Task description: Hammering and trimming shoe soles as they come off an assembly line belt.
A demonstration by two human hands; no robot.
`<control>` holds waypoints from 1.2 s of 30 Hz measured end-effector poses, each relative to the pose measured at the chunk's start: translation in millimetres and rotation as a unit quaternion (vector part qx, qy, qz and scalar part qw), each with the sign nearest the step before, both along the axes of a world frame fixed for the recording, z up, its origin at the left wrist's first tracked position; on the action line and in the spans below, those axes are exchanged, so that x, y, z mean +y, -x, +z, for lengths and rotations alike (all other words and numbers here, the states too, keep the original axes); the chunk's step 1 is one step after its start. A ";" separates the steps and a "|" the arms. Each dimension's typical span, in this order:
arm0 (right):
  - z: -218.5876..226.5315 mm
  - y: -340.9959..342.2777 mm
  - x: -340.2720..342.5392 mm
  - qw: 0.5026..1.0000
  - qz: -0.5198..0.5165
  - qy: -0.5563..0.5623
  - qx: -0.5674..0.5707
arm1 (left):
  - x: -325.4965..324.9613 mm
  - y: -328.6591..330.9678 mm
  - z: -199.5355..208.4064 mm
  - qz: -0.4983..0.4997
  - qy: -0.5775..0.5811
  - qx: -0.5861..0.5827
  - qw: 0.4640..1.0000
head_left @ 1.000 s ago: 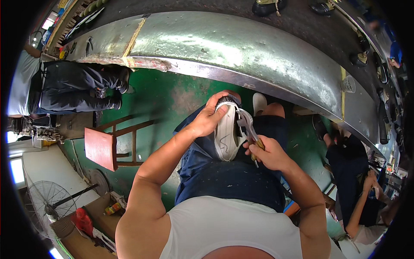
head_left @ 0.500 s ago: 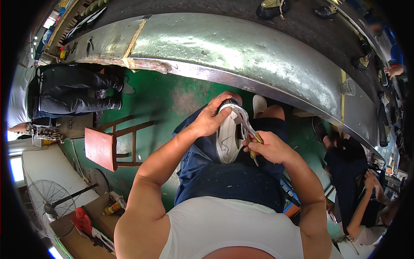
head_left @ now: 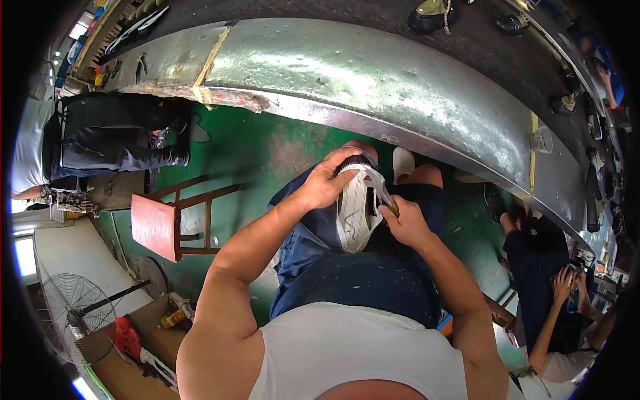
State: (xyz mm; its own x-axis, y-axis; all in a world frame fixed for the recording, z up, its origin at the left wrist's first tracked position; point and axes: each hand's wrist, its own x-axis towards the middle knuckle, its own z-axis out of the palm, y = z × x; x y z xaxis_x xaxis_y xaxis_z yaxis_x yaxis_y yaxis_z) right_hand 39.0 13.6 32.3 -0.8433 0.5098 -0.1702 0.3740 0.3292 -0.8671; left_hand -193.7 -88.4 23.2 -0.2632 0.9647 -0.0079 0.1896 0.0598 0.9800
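Observation:
A shoe (head_left: 352, 220) rests on my lap with its pale underside turned up. A dark squiggle marks the pale surface, and a black edge shows at the far end. My left hand (head_left: 330, 180) wraps around that far end, thumb pressed onto the top. In my right hand (head_left: 407, 221) is a pair of pincers (head_left: 385, 195), its brass-coloured handles mostly hidden by the closed fingers. The metal head lies against the shoe's right edge near the far end; I cannot tell exactly what its jaws grip.
Ahead runs a metal-topped bench (head_left: 373, 87) with a dark belt (head_left: 333, 15) carrying shoes. A clear cup (head_left: 541, 139) stands at its right. To the left are a red-topped stool (head_left: 155, 228), a fan (head_left: 72, 310) and a standing person (head_left: 107, 137). Another person (head_left: 547, 287) works at right.
My right hand has moved slightly up and its fingers have closed around the pincer handles, which were spread before. My left hand keeps its hold, while the shoe tilts a little.

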 end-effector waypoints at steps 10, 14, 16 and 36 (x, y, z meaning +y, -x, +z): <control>62.7 -10.8 19.8 0.988 0.101 0.050 -0.107 | 7.0 -13.0 23.4 0.069 0.093 -0.231 0.966; 79.5 -2.8 8.0 0.993 0.032 0.114 -0.028 | 5.2 -8.4 25.0 0.035 0.081 -0.238 0.967; 73.9 6.3 2.1 0.998 0.006 0.024 0.051 | 5.0 -5.7 26.0 0.014 0.082 -0.235 0.969; 68.0 -1.0 -25.6 0.960 -0.038 0.129 0.245 | -62.2 -57.4 96.8 -0.145 -0.132 0.122 0.973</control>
